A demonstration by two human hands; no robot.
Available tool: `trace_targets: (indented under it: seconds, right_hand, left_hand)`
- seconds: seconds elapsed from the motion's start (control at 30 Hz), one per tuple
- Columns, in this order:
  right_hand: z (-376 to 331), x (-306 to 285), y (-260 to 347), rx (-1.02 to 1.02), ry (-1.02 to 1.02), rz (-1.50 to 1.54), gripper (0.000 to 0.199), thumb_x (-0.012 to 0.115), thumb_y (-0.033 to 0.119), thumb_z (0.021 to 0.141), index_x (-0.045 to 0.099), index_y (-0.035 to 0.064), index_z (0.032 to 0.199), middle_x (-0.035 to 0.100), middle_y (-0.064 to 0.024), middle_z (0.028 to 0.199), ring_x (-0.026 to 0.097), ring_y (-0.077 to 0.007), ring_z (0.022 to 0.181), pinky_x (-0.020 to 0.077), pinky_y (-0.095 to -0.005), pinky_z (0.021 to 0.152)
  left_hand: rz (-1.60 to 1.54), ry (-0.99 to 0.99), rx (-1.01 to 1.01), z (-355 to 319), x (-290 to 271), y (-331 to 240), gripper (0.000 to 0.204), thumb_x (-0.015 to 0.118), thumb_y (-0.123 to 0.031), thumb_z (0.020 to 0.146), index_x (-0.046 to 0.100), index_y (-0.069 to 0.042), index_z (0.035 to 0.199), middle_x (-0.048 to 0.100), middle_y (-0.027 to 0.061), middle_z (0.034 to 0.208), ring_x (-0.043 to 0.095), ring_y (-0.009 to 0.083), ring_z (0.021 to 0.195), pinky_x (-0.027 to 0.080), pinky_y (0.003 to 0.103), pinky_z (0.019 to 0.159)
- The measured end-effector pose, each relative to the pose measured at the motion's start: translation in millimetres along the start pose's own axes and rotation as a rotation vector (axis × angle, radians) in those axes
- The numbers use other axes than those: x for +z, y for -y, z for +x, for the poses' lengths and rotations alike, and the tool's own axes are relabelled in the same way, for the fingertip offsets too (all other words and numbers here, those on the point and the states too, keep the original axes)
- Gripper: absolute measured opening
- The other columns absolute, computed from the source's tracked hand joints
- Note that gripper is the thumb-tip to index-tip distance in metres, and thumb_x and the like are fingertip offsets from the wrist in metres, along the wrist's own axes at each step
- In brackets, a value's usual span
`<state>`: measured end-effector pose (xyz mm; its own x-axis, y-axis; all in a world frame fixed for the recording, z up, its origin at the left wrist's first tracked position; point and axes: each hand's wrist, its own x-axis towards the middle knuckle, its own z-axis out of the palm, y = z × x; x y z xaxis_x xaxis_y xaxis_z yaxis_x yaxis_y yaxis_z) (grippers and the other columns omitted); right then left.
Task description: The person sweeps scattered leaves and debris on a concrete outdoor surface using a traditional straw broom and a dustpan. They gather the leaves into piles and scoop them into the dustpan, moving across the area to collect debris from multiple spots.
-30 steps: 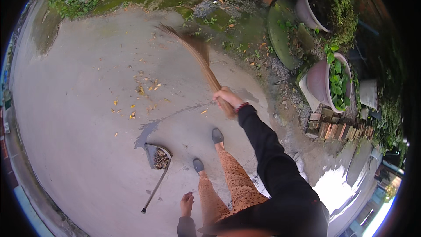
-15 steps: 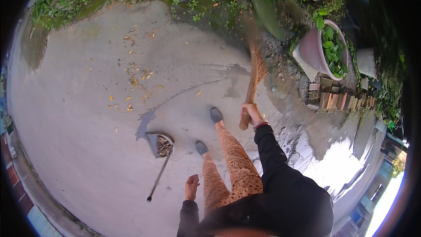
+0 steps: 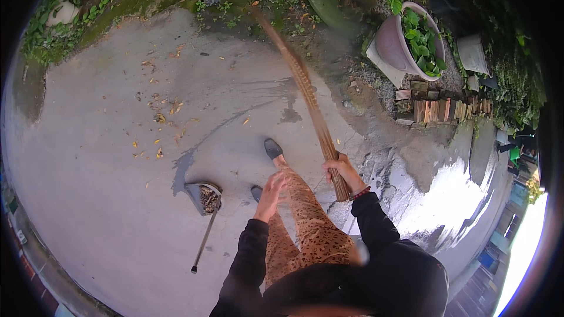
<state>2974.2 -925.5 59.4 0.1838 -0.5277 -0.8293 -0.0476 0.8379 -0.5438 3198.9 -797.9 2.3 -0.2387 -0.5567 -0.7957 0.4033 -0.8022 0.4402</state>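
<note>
My right hand (image 3: pixel 345 171) is wrapped round the thick handle end of a long brown broom (image 3: pixel 308 91). The broom slants up and to the left, with its far end over the mossy edge of the concrete; motion blurs it. My left hand (image 3: pixel 271 196) is raised in front of my legs, fingers apart and nothing in them. To its left, a grey long-handled dustpan (image 3: pixel 193 190) rests on the ground, holding a heap of dry debris (image 3: pixel 209 198). Its handle points toward me.
Yellow and brown leaves (image 3: pixel 160 117) lie scattered on the concrete (image 3: pixel 100 170) ahead and left. A dark wet streak (image 3: pixel 187 161) curves from the dustpan. At right stand a large planter (image 3: pixel 388 44) with green leaves and a row of stacked bricks (image 3: pixel 437 110). Plants line the far edge.
The broom has swung so its far end points farther left, and my right hand has come slightly nearer. My left hand has risen from beside my leg to in front of it.
</note>
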Motion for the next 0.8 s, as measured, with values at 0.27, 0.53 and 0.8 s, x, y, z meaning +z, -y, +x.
trace_targets:
  seconds: [0.27, 0.53, 0.8]
  right_hand:
    - [124, 65, -14, 0.037, -0.030, 0.097, 0.016, 0.061, 0.011, 0.075, 0.053, -0.0027, 0.076, 0.054, -0.0102, 0.066, 0.056, -0.0211, 0.048, 0.0472, -0.0316, 0.044]
    - [80, 138, -40, 0.092, 0.477, -0.013, 0.027, 0.059, 0.005, 0.073, 0.045, -0.0041, 0.095, 0.055, -0.0113, 0.070, 0.054, -0.0173, 0.043, 0.0453, -0.0306, 0.038]
    - [-53, 117, -25, 0.343, 0.201, -0.008, 0.016, 0.055, 0.009, 0.078, 0.044, 0.0019, 0.087, 0.046, -0.0066, 0.056, 0.048, -0.0154, 0.041, 0.0432, -0.0300, 0.036]
  left_hand:
    - [-0.148, -0.159, 0.124, 48, -11, -9, 0.070, 0.056, -0.051, 0.088, 0.035, -0.006, 0.137, 0.043, 0.0184, 0.135, 0.039, 0.0304, 0.127, 0.040, 0.055, 0.096]
    - [-0.606, -0.289, -0.074, 46, -89, -33, 0.097, 0.052, -0.061, 0.086, 0.002, -0.006, 0.149, 0.030, 0.0256, 0.142, 0.035, 0.0367, 0.130, 0.029, 0.062, 0.101]
    - [-0.454, -0.239, 0.182, 64, 18, -75, 0.056, 0.065, -0.003, 0.078, 0.030, 0.000, 0.122, 0.051, 0.0098, 0.080, 0.056, 0.0158, 0.052, 0.049, 0.031, 0.042]
